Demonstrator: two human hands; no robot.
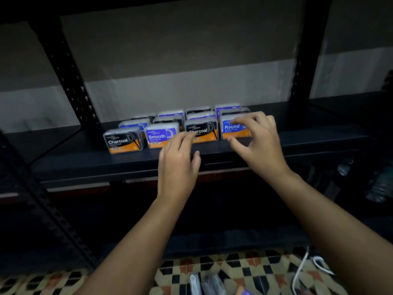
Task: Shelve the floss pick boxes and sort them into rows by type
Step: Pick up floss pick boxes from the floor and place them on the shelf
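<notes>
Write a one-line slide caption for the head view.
Both hands reach to floss pick boxes on the dark shelf: left hand at a Charcoal box, right hand around a Round box.

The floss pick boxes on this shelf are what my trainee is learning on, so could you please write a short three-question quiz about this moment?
1. True or false: the front row of boxes on the shelf is already sorted, with only one type in it.
2. Multiple choice: which front box does the right hand reach around? A) Charcoal box at the far left B) Smooth box C) Round box
3. Fill in: the left hand has its fingertips at the front of the middle ____ box.

Key
1. False: the row reads Charcoal, Smooth, Charcoal, Round.
2. C
3. Charcoal
</notes>
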